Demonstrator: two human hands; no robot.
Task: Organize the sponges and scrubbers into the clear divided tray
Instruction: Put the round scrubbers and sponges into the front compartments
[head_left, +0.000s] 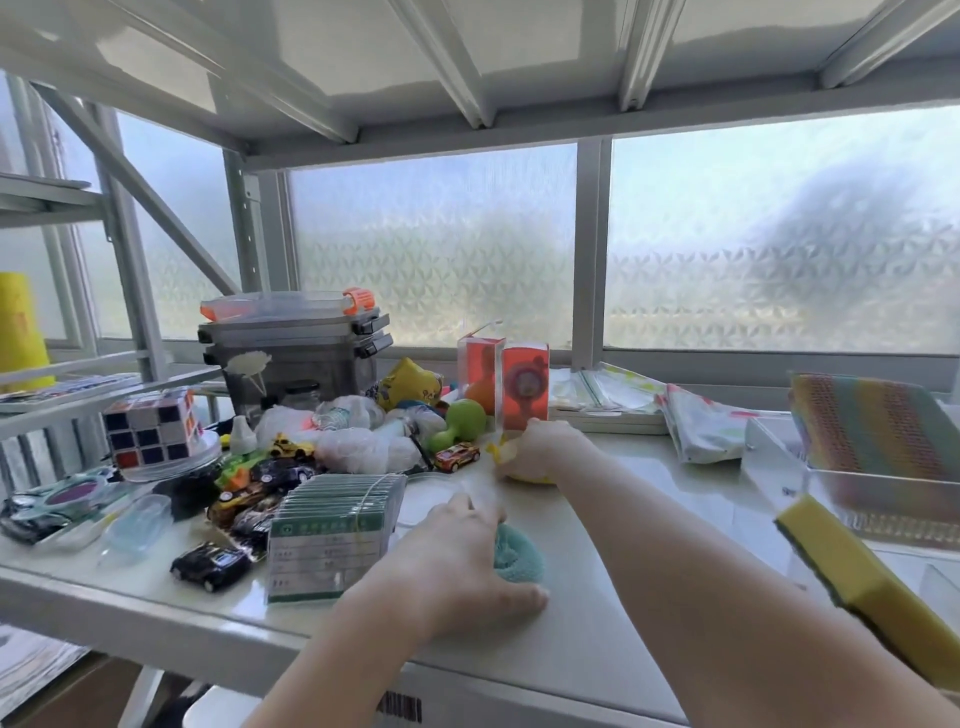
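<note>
My left hand (457, 561) curls over the teal scrubber (519, 558), right hand (545, 447) clamps the yellow scrubber (524, 475) beneath its fingers; I'd lift both cleanly toward the clear divided tray (779, 467) (far right).

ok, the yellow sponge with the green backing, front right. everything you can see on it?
The yellow sponge is a thick rectangular foam block with a thin dark green scouring layer on one face. It looks dry and undeformed. It lies tilted at the front right, running diagonally, its near end cut off by the picture's edge. It overlaps the clear divided tray; what supports it is unclear. Neither hand touches it.
</note>
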